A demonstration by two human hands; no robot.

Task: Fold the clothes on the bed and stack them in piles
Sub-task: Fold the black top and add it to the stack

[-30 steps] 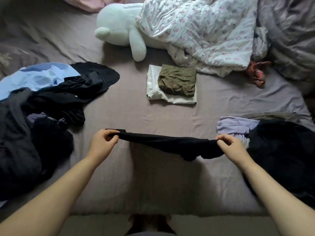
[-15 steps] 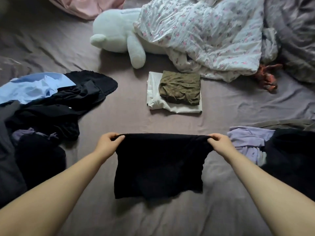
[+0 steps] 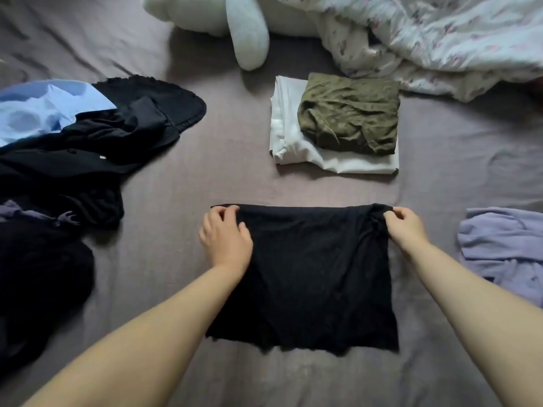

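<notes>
— What have I got under the hands right now?

— A black garment [image 3: 308, 277] lying flat on the bed sheet [image 3: 229, 171], spread out as a rough rectangle right in front of me. My left hand [image 3: 224, 239] sits at its top left corner, fingers curled and pinching the upper edge. My right hand [image 3: 407, 227] is at the top right corner, thumb and fingers clamped on a bunched bit of the cloth.

— And the finished pile?

— Just beyond the black garment, apart from it: a folded white cloth [image 3: 296, 142] with a folded olive garment [image 3: 349, 113] stacked on top, sitting toward its right side.

— What about the unfolded stuff?

— On my left there is a heap of dark clothes [image 3: 73, 177] with a light blue shirt [image 3: 38, 110] at its far edge. On my right lies a lilac garment [image 3: 502, 248], crumpled, near my right forearm but not touching the black one.

— Anything further back?

— A pale stuffed toy [image 3: 246, 33] at the top of the view — one limb pointing toward me — and beside it a flowered quilt [image 3: 440, 42] bunched up just behind the folded pile.
</notes>
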